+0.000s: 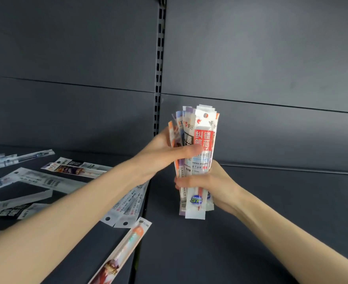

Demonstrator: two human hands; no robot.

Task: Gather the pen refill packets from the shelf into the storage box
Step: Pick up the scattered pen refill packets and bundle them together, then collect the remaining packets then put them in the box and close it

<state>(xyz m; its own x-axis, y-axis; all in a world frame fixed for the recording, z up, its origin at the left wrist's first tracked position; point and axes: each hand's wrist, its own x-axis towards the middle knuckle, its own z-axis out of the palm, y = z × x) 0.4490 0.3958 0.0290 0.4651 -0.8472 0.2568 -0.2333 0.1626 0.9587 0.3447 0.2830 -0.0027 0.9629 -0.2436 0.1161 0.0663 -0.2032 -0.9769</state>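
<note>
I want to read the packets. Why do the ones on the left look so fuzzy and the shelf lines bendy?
Head view: the bundle of refill packets in both hands is sharpest; the loose packets on the shelf near the left edge smear; the wide lens bows the back panel seams; lighting is soft, without glare.

Bundle's middle [196,158] hidden by both grips (small print blurred).

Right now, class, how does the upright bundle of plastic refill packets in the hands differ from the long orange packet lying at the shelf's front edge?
The upright bundle of plastic refill packets stands vertical, held by the left hand and right hand; the long orange packet lies flat and untouched. The bundle holds many packets; the orange one is single. Both are slim printed sleeves.
</note>
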